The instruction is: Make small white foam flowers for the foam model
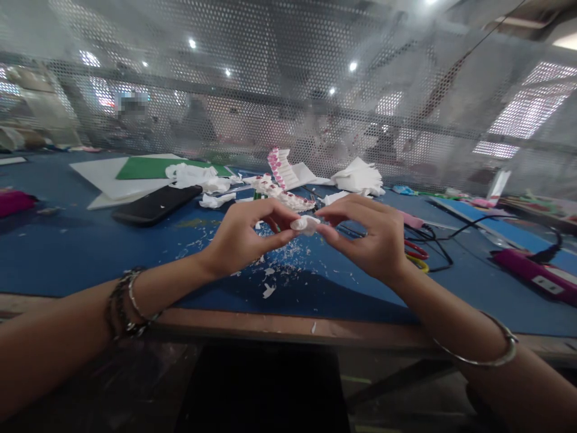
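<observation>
Bare mat (81, 252) left, phone (155, 204), cables (435, 240) right

Fingertips of the left hand (243, 237) and right hand (372, 240) cover most of the white piece (305, 224); its shape is unclear. At nine o'clock the edge cuts a pink thing (13, 201). Beyond the perforated screen (288, 90) at twelve o'clock, all blurs.

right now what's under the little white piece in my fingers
White scraps lie scattered on the blue table beneath the white piece, pinched between left hand and right hand. The hands hide its underside.
</observation>
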